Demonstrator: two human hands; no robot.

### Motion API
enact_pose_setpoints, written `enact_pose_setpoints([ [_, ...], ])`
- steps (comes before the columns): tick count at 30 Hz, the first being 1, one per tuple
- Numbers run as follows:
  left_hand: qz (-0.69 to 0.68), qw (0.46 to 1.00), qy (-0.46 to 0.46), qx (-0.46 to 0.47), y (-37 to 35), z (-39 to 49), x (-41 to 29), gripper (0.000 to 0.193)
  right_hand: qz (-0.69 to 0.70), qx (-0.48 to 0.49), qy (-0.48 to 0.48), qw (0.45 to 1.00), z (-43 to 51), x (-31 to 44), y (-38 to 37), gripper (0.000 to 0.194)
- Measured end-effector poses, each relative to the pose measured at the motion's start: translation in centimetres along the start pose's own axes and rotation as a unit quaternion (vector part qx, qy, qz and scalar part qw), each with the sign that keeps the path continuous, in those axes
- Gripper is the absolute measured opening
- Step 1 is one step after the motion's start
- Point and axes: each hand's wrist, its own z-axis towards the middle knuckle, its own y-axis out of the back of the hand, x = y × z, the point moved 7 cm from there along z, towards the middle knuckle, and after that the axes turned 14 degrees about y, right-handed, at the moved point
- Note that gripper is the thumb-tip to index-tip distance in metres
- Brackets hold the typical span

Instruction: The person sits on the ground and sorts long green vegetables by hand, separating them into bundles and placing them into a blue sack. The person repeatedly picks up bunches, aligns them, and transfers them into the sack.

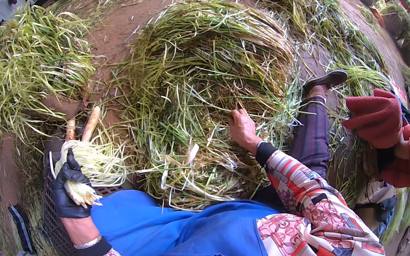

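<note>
My left hand [72, 183], in a black glove, grips a bundle of pale yellow-white leafy stalks [96, 156]. Their cut-looking ends stick out below my fingers. The bundle is above the side of a dark mesh plastic crate [57, 230]. My right hand [243, 129] is bare, its fingers closed at the end of a thin pale stalk [207, 102], over a large heap of green and straw-coloured stalks [195, 72]. Loose dry leaves lie on the heap's near side, against my blue apron [205, 225].
Another leafy pile [31, 63] stands at the upper left. Two tan rod-like pieces [91, 124] show behind the bundle. A leg in striped trousers [313, 130] lies right of the heap. Further right is a person in red [409, 159]. Brown ground [112, 33] shows beyond, with more bundles [399, 22].
</note>
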Motion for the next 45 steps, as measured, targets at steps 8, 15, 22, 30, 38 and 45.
enact_pose_setpoints([
  [8, 0.058, 0.993, 0.014, -0.104, -1.9, 2.0, 6.0, 0.039, -0.136, 0.03, 0.096, 0.986, 3.4, 0.9, 0.7, 0.016],
  [15, 0.124, 0.989, 0.047, -0.065, -2.6, 5.1, 17.1, 0.04, 0.567, 0.157, -0.03, 0.808, -2.7, 8.8, 7.3, 0.021],
  [22, 0.154, 0.965, 0.139, -0.16, 1.7, 6.9, 27.7, 0.025, 0.368, 0.268, 0.087, 0.886, -13.3, 15.5, 7.3, 0.017],
  [30, 0.302, 0.917, 0.186, -0.184, 3.2, 7.1, 29.1, 0.017, 0.211, 0.293, 0.25, 0.898, -15.2, 18.0, 7.8, 0.02],
  [38, 0.247, 0.954, 0.102, -0.134, -0.9, 5.0, 25.6, 0.013, 0.508, 0.199, -0.097, 0.832, -11.3, 15.4, 7.2, 0.036],
  [45, 0.1, 0.987, 0.081, -0.094, -0.9, 6.1, 24.0, 0.028, 0.494, 0.235, -0.029, 0.837, -10.0, 15.2, 4.1, 0.022],
])
